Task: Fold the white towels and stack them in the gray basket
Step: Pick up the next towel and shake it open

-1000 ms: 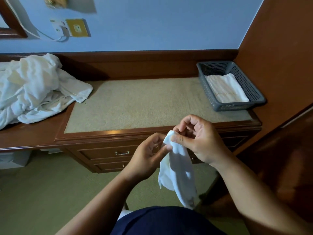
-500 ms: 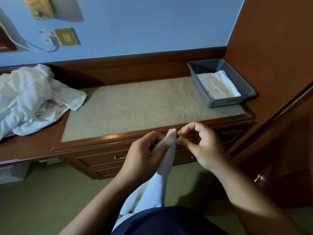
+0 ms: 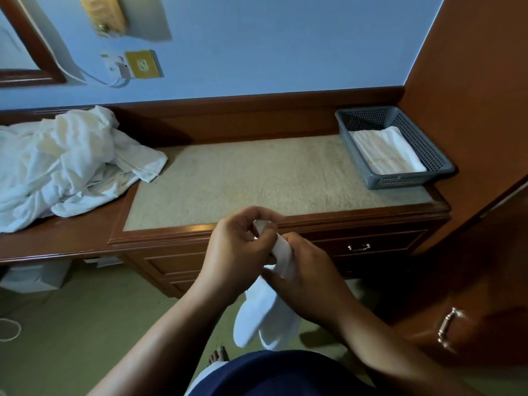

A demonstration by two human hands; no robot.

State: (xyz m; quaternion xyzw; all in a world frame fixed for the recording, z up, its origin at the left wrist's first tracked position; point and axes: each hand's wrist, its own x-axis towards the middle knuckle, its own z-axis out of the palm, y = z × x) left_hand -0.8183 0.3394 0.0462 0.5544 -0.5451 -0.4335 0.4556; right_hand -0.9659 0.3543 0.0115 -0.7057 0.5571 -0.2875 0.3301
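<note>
A small white towel (image 3: 264,315) hangs in front of the desk's front edge, held by both hands. My left hand (image 3: 237,252) pinches its top end. Just below and to the right, my right hand (image 3: 305,275) grips the cloth lower down. The towel's bottom part dangles above my lap. The gray basket (image 3: 400,180) stands at the desk's far right and holds one folded white towel (image 3: 385,152). A heap of unfolded white towels (image 3: 65,161) lies on the desk at the left.
The desk (image 3: 257,172) has a beige inlaid top and drawers below. A wooden cabinet (image 3: 471,281) with a metal handle stands close on the right. A wall socket with a white cable is above the heap. A white box sits under the desk.
My right hand has slid down from the towel's top corner to grip it lower, under my left hand. My left hand keeps the top end. The view has shifted a little.
</note>
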